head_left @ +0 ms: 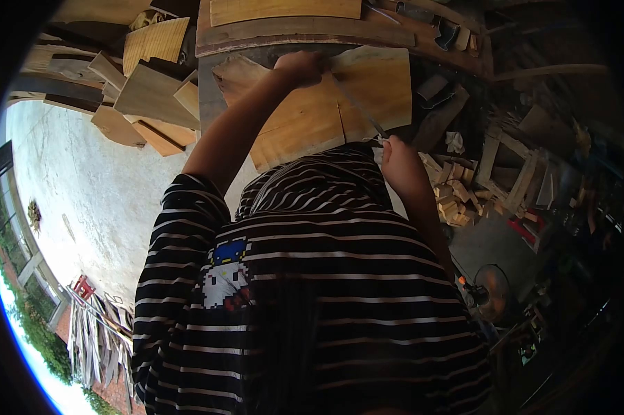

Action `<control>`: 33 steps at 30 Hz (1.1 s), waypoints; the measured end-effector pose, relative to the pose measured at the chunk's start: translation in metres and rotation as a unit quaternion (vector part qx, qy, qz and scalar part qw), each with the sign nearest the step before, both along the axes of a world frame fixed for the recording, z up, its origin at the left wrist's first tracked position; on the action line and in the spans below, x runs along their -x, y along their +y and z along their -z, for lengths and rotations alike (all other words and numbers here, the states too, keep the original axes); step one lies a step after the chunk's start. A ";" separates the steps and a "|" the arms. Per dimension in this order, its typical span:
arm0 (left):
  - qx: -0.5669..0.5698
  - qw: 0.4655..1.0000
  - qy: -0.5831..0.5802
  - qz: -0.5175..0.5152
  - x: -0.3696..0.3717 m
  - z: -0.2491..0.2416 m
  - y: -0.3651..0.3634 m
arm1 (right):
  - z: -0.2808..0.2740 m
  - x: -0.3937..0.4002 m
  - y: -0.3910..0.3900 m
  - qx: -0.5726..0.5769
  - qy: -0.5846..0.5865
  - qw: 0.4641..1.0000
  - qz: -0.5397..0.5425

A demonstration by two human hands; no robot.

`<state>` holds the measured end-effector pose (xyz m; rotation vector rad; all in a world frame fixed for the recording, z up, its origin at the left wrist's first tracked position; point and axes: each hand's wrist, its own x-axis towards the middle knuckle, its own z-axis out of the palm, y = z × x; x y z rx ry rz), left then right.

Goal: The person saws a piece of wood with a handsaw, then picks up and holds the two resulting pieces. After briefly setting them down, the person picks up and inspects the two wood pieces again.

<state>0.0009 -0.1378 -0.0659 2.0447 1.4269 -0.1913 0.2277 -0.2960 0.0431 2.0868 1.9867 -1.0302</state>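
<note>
Right-hand grip (397,155) is being held closed, with the near end of a thin, straight strip (357,104) being pinched in it. Whether the strip is a blade, a rule or another tool cannot be told from this view. The right forearm is being held forward, close beside the body, with the hand being positioned just off the near right part of a wooden board (298,117). The strip is being angled diagonally across the board, away from the right hand and toward the left.

The left arm is being extended forward and inward, with the forearm being passed over the left part of the board. The left hand (303,68) is being placed at the far part of the board, near the far end of the strip. Its fingers are being obscured by shadow; how far its grip is spread, and whether the strip is being touched by it, cannot be told.

The board is being supported on the bench (207,90), directly in front of the striped shirt (367,242). A dark line is being shown on its surface, running toward the near edge. Planks (305,31) are being carried beyond the board.
</note>
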 end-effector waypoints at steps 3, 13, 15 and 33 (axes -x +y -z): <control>0.025 1.000 0.008 -0.012 -0.007 -0.023 -0.008 | -0.017 0.014 -0.020 0.018 0.026 1.000 0.004; 0.031 0.999 0.028 -0.016 -0.007 -0.016 -0.011 | 0.044 0.038 0.013 -0.055 0.061 0.997 -0.004; 0.038 0.998 0.034 -0.022 -0.006 -0.014 -0.011 | 0.015 0.034 0.000 0.023 0.038 0.999 0.005; 0.022 0.999 0.019 0.016 -0.014 -0.026 -0.010 | 0.045 0.034 0.016 -0.050 0.068 0.996 0.006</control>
